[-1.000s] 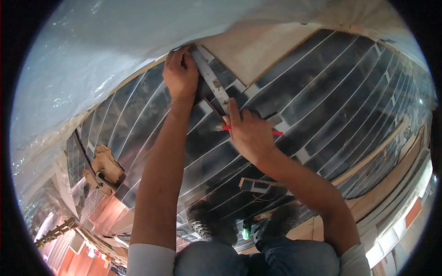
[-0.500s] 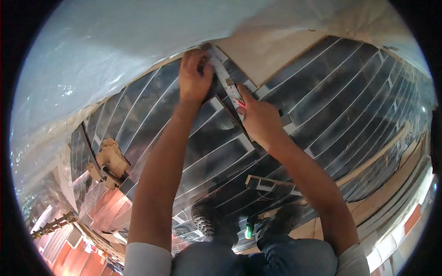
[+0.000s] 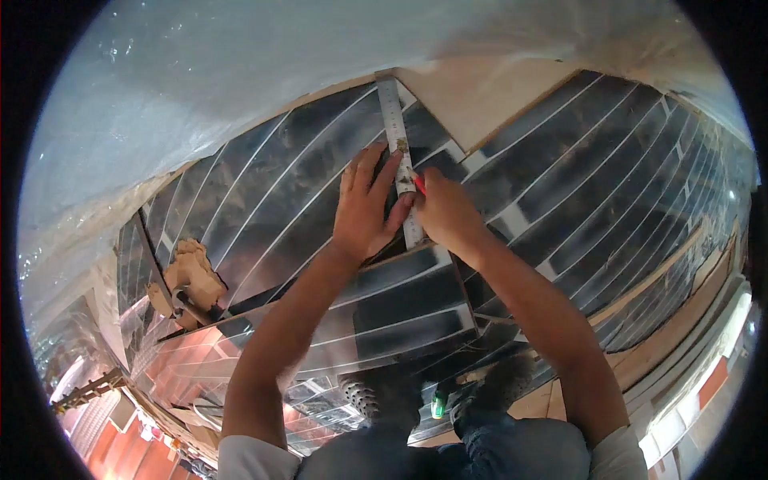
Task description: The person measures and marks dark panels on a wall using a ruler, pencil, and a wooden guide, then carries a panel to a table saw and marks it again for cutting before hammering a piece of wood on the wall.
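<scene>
While the ruler (image 3: 391, 108) lies flat: it crosses the dark striped board (image 3: 308, 172), from the far edge by the plastic sheet (image 3: 200, 88) to about the near edge, passing between the hands.
Left hand (image 3: 364, 212): fingers spread apart, thumb and forefinger resting at the ruler, not wrapped round it.
Right hand (image 3: 450, 212): fingers closed on a red pencil (image 3: 420, 185), just beside the ruler's right edge; whether the pencil touches the board, I cannot tell.
Step in hand: probably marking the board along the ruler.
Next move: seems to call for firm left-hand pressure, so the ruler does not slip as the pencil runs beside it.
In the way: the right fingers hide much of the pencil; the left thumb lies near its path; a pale panel (image 3: 480, 96) sits close to the ruler's far end.
Around: a torn tan piece (image 3: 202, 276) at the left, with a dark tool of unclear kind; a small green bottle (image 3: 438, 405) between the shoes (image 3: 360, 394).
</scene>
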`<state>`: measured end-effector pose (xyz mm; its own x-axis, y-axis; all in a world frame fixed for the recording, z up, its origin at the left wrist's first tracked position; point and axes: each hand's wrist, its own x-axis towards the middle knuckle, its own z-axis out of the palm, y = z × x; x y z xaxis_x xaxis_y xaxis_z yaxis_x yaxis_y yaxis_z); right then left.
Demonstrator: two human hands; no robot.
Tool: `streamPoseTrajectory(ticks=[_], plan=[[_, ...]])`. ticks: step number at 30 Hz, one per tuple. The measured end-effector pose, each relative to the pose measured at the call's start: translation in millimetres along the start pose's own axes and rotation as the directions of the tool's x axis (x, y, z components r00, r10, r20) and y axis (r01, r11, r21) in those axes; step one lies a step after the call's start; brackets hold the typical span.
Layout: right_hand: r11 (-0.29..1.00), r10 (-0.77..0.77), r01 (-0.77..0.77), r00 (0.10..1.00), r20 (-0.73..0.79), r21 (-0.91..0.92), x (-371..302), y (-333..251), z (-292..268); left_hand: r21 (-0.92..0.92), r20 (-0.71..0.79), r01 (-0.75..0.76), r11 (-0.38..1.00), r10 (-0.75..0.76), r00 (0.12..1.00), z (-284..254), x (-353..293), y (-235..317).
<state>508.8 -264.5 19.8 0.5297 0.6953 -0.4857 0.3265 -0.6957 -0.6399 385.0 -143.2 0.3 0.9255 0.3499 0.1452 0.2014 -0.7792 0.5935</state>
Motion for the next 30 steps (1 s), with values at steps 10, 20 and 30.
streamPoseTrajectory(ticks=[10, 20, 30], plan=[[0.997, 0.068, -0.07, 0.997, 0.04, 0.037, 6, -8, -10, 0.106, 0.024, -0.019, 0.994, 0.017, 1.0, 6, 2, -6], [0.999, 0.038, -0.038, 0.999, -0.013, -0.022, 3, -3, -7, 0.089, 0.011, -0.017, 0.996, 0.016, 1.0, 4, 3, -4], [0.999, -0.038, 0.036, 0.998, -0.055, -0.037, 2, 7, -1, -0.002, -0.13, 0.03, 1.0, -0.03, 0.991, 10, 5, -10]])
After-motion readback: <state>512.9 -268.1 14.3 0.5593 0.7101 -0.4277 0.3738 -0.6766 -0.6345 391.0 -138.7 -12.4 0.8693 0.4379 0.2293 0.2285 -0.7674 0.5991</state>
